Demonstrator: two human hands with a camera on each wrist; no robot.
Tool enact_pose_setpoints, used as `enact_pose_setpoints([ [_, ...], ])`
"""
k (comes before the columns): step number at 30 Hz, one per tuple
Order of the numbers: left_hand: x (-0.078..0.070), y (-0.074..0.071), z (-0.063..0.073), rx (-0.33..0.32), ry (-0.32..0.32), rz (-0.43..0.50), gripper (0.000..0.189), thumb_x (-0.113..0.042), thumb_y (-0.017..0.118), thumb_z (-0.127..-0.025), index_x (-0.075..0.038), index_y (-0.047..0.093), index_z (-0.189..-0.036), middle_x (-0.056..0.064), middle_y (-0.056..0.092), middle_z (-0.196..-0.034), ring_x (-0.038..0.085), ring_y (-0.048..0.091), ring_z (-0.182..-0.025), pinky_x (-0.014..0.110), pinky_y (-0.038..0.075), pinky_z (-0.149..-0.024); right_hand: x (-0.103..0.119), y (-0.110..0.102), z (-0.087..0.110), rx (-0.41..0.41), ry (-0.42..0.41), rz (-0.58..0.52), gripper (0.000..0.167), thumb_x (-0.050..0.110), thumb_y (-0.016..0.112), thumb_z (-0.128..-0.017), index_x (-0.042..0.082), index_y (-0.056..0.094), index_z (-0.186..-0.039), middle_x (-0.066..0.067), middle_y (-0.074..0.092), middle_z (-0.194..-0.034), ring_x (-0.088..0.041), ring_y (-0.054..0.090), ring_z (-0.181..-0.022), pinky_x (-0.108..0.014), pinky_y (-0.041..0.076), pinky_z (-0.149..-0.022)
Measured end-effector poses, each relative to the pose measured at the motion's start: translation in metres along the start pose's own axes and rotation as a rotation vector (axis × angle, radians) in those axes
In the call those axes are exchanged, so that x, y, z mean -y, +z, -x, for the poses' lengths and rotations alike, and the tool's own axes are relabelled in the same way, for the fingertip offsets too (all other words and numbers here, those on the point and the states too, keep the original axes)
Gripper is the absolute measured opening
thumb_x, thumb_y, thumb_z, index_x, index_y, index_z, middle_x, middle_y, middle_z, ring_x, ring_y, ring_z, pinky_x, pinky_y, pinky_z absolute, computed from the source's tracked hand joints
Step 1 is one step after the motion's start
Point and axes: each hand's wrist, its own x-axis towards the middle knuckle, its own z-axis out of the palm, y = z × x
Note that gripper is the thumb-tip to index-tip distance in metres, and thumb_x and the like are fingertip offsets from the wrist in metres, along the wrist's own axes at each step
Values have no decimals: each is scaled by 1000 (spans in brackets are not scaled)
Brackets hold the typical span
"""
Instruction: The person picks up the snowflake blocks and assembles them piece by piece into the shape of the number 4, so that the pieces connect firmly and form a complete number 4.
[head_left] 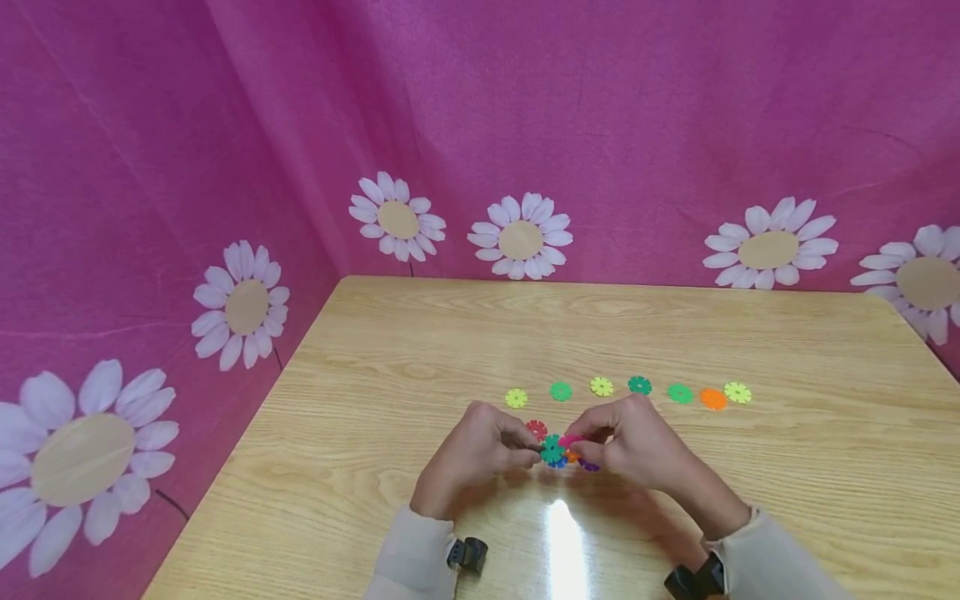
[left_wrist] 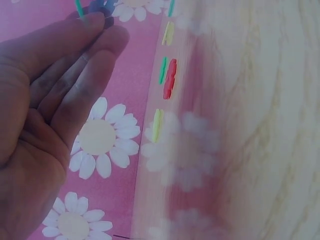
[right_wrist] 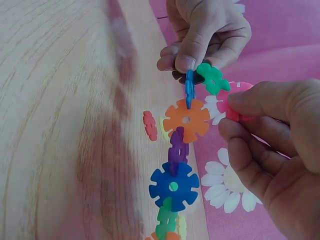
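Note:
My left hand (head_left: 476, 446) pinches a black notched plastic disc (right_wrist: 179, 76) between thumb and fingers. A green notched disc (right_wrist: 213, 78) and a light blue one (right_wrist: 189, 89) join it. Below the blue disc runs a linked chain: an orange disc (right_wrist: 186, 120), a purple disc (right_wrist: 178, 151) and a dark blue disc (right_wrist: 174, 186). Thumb and finger of my right hand (head_left: 637, 442) pinch a pink notched disc (right_wrist: 235, 100), its edge right at the green disc. In the left wrist view, my fingertips hide most of the held pieces.
On the wooden table (head_left: 360, 375), loose discs lie in a row beyond the hands, among them a yellow disc (head_left: 516, 398), a dark green disc (head_left: 640, 385) and an orange disc (head_left: 713, 399). A red disc (head_left: 536, 429) lies nearer. Behind hangs a pink flowered cloth (head_left: 637, 125).

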Motion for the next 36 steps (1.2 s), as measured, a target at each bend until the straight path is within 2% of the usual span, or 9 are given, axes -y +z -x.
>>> enact_pose_setpoints([
  [11, -1, 2, -2, -6, 17, -6, 8, 0, 82, -80, -7, 80, -79, -10, 72, -74, 0, 62, -64, 21, 53, -58, 1, 1, 1, -16, -53, 12, 17, -5, 79, -79, 12, 79, -82, 9, 72, -77, -5, 59, -60, -25, 50, -49],
  [23, -1, 2, 0, -14, -7, 25, 9, 3, 81, -80, -6, 79, -79, -10, 71, -73, 1, 63, -64, 22, 54, -58, 3, 5, -2, 1, -102, 49, 21, -8, 77, -78, 12, 79, -82, 9, 72, -75, -2, 53, -55, -23, 46, -45],
  [31, 0, -1, 3, -7, -14, 7, 10, 1, 82, -80, -8, 80, -82, -10, 73, -76, 2, 64, -66, 22, 54, -60, 3, 5, -6, 45, -49, 15, 18, -6, 75, -81, 11, 79, -84, 6, 72, -73, -3, 55, -54, -25, 47, -46],
  [36, 2, -4, 5, -7, -6, 29, 9, 1, 82, -80, -8, 80, -83, -5, 74, -79, 3, 65, -68, 23, 54, -63, 5, 4, -9, 82, -53, 3, 14, -1, 76, -84, 12, 77, -86, 6, 69, -71, -5, 56, -57, -24, 48, -48],
])
